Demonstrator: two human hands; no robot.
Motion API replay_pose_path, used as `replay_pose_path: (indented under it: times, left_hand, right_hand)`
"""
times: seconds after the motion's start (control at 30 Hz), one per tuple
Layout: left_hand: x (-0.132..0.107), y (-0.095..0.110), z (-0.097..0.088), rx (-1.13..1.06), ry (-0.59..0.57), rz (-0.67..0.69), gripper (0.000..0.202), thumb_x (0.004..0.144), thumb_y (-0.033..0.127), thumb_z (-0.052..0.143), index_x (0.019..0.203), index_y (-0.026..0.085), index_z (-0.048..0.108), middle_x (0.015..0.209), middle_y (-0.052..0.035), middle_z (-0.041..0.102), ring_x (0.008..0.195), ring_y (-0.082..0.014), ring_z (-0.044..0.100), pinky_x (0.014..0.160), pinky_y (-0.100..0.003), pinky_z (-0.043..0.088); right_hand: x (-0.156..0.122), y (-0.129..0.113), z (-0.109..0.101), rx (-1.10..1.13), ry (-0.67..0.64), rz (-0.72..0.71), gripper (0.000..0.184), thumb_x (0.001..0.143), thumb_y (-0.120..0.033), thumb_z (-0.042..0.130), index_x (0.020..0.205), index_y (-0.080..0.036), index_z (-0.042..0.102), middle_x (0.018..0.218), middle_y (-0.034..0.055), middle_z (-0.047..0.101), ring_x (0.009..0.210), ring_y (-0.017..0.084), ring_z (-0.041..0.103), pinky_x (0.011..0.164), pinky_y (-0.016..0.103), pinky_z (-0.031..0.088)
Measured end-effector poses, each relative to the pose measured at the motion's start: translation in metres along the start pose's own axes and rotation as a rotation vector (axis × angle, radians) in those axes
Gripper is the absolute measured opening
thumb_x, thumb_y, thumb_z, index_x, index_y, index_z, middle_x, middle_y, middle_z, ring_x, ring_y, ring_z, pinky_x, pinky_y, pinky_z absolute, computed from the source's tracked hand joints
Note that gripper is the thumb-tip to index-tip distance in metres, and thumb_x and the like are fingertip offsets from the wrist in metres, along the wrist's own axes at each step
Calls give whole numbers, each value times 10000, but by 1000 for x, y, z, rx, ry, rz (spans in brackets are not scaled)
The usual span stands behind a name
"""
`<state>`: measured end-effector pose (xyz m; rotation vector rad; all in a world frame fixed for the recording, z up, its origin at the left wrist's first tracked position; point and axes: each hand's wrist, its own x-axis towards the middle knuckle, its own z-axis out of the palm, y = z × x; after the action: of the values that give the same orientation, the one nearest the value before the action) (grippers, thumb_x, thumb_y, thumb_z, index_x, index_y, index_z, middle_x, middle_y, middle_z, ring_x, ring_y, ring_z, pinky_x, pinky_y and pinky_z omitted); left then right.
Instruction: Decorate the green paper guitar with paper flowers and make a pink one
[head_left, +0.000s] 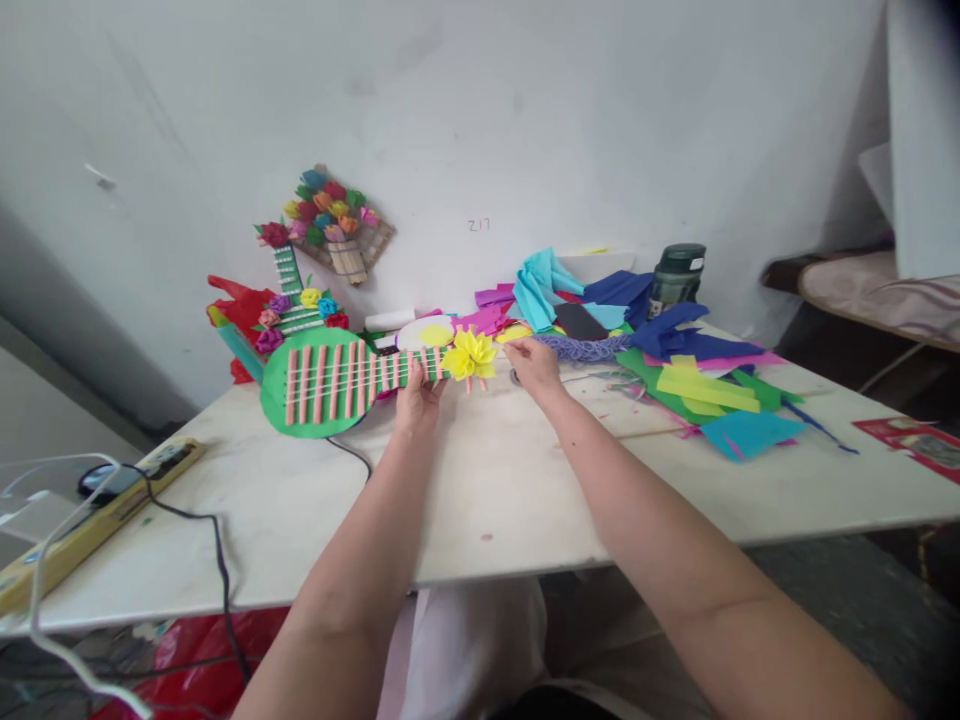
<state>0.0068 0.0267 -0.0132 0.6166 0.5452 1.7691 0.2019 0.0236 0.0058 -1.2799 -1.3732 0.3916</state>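
A green paper guitar [319, 385] with pink strips and white strings is held up over the white table [465, 500]. My left hand [417, 393] grips its neck from below, fingers wrapped round it. A yellow paper flower [470, 355] sits at the neck's end. To the right of the flower, my right hand [531, 362] has its fingers pinched together at the neck's tip; what they hold is too small to make out.
A second flower-decorated paper guitar [296, 300] and a flower basket craft [337, 222] lean on the wall. Coloured paper scraps [690, 375] and a dark green bottle [675, 275] lie at the right. A wooden board [97, 520] with cables lies at the left edge.
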Motion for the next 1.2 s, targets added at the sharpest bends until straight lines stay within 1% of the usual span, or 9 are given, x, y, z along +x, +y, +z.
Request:
replay_pose_path:
  times: [0.13,0.23,0.33,0.43,0.53,0.67,0.8,1.0,1.2]
  left_hand:
    - [1,-1,-1,-18,83,-52,129,801,131,589,898,210,622,867,-21,694,821,-148,662,815,-330,535]
    - [-1,-1,0,5,84,-53,174,789,127,603,941,211,623,881,-27,693,806,-146,665,788,-310,544]
    - [-4,-2,1,46,57,-41,233,771,146,635,993,212,618,872,-36,692,779,-149,667,733,-285,552]
    - [-6,-3,3,75,46,-28,234,751,156,661,976,205,618,802,-28,683,737,-145,664,696,-271,552]
    - [-6,-4,3,93,48,-20,226,747,135,659,958,205,616,755,-16,671,705,-133,653,684,-267,552]
    - [-5,-5,3,105,66,-7,237,741,114,658,954,208,616,778,-12,672,698,-123,644,686,-268,548]
    - [-6,-6,3,105,71,-2,240,739,123,662,959,207,616,808,-11,674,689,-116,644,693,-273,546]
    - [-5,-9,3,117,58,-1,233,745,81,627,938,210,619,824,-19,678,743,-137,647,696,-289,550]
    - [-6,-10,5,136,85,-2,223,737,91,641,925,207,606,862,-24,677,772,-139,648,737,-302,547]
  right_hand:
    - [3,5,1,81,38,28,259,737,-375,531,834,-186,679,847,41,696,815,183,622,780,322,472]
    - [3,7,2,109,30,45,253,717,-375,550,831,-190,679,825,33,696,809,179,624,776,321,476]
    - [2,8,4,91,10,46,229,694,-303,562,861,-196,677,807,19,696,785,169,625,771,317,478]
    - [0,6,3,39,10,10,228,683,-217,540,863,-193,676,815,21,696,776,162,626,773,309,476]
    - [-3,1,1,-53,14,-26,223,675,-177,527,838,-197,678,813,23,696,781,167,624,776,309,471]
    - [-7,-5,-2,-190,-10,-81,227,680,-174,533,847,-197,685,833,32,700,776,185,614,761,324,460]
    - [-8,-6,-3,-326,-4,-142,205,678,-198,563,838,-204,691,829,35,698,819,214,592,788,354,433]
    - [-9,-1,0,-389,-10,-170,186,676,-194,566,811,-222,690,774,31,683,821,218,570,754,337,412]
    - [-12,-4,0,-413,15,-260,240,690,-185,543,881,-197,687,945,74,651,923,238,539,806,353,376]
